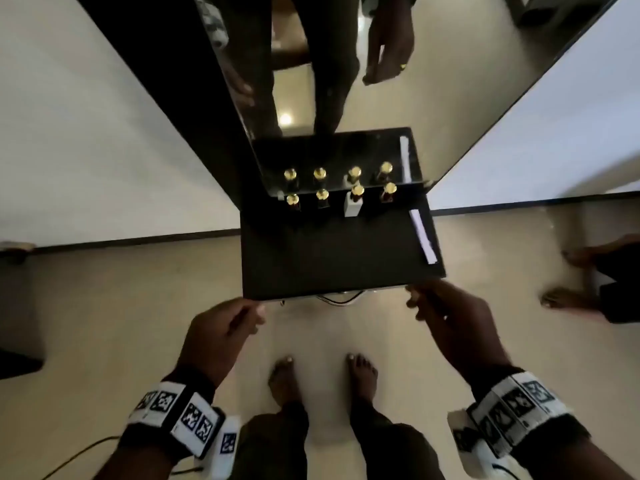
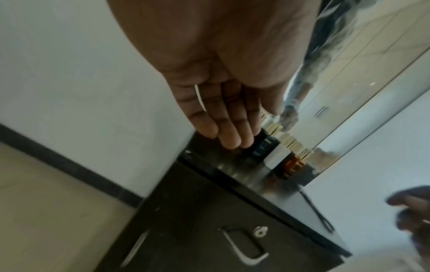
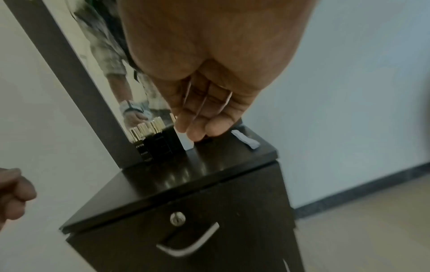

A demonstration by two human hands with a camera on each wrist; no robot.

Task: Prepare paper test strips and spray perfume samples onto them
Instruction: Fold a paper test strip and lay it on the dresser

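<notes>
Item 1, cabinet [image 1: 332, 258]: dark top, standing against a mirror [image 1: 346, 98]; front carries a keyhole lock [image 3: 177, 218] and a curved metal handle [image 3: 188, 244]

Item 2, perfume bottles [image 1: 341, 199]: 4 in a row at the back edge of the top, touching or nearly touching the mirror, which doubles them; all gold-capped; the 3rd from the left has a white body [image 1: 353, 206], the 4th looks amber, the 2 on the left are dark

Item 3, paper strips [image 1: 422, 235]: white, lying flat along the right edge of the top, well apart from the bottles; how many are stacked cannot be told

Item 4, left hand [image 1: 221, 330]: just off the front left corner of the cabinet, holding nothing; the head view shows the fingers loosely bent with fingertips near the edge, while the left wrist view shows them fairly straight and together [image 2: 223, 114]; the bottles lie beyond the fingertips, at the far side of the top

Item 5, right hand [image 1: 446, 313]: at the front right corner, empty, fingers loosely extended and relaxed [image 3: 204, 114]; contact with the edge cannot be told; the paper strips lie ahead of it along the same right side, not touched

Item 6, bare feet [image 1: 322, 379]: 2, on the pale floor below the cabinet front
</notes>
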